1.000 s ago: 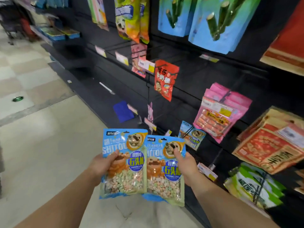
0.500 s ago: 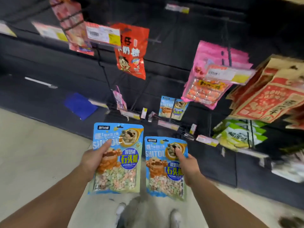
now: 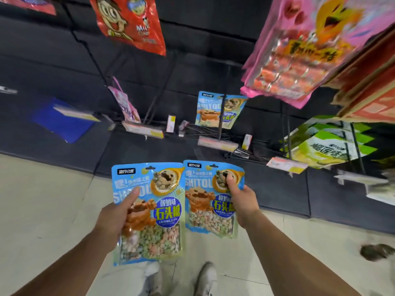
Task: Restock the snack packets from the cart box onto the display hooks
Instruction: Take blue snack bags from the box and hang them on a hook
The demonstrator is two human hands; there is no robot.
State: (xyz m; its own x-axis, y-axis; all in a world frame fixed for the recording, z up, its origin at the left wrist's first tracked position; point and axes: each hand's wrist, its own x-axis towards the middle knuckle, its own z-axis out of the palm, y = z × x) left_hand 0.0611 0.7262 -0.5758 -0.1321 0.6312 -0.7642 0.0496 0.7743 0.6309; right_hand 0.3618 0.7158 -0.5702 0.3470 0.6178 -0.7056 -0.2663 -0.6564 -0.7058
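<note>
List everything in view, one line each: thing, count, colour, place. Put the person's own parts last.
held packets: two, blue, one in each hand
hung packets: at least two, blue, on a low hook, centre
red packet: one, red, hanging top centre
pink packets: a stack, pink, hanging upper right
green packets: several, green and white, right
price tags: several, pale with yellow, on the hook ends
floor: pale tiles, below
shoes: two, light, bottom centre
left hand: grips the left packet
right hand: grips the right packet

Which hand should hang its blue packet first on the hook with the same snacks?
Probably the right hand: its packet sits nearer, almost below the hanging matching packets. The left hand is farther aside.
</note>
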